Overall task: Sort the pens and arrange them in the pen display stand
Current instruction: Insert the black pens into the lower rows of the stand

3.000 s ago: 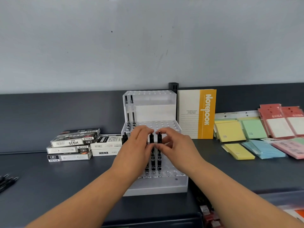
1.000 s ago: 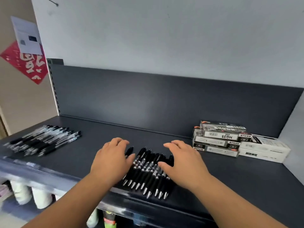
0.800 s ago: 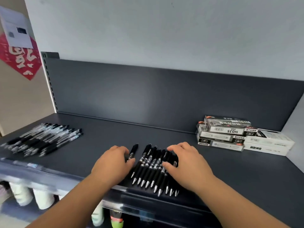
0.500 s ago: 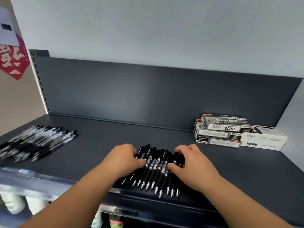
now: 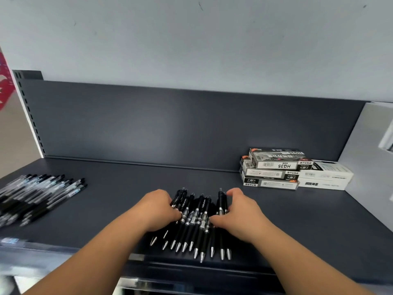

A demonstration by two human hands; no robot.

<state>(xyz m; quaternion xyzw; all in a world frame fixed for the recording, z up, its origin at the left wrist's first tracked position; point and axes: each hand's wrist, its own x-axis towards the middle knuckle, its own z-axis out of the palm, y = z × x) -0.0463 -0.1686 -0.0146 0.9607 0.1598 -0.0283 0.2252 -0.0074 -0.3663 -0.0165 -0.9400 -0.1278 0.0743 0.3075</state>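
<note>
Scooping now: the left hand [image 5: 157,209] and the right hand [image 5: 240,216] cup the black pens [image 5: 195,224] from either side. Fingers curl round the outer ones, probably squeezing them into one bundle for lifting. The bunch lies between both hands, left of the boxes [image 5: 274,169], silver tips toward the person.

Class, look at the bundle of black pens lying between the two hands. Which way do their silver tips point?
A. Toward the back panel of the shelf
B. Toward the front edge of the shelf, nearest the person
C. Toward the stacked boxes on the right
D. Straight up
B: the silver tips of the black pens lie at the near end, by the front edge of the shelf, with their clicker ends toward the back panel.
</note>
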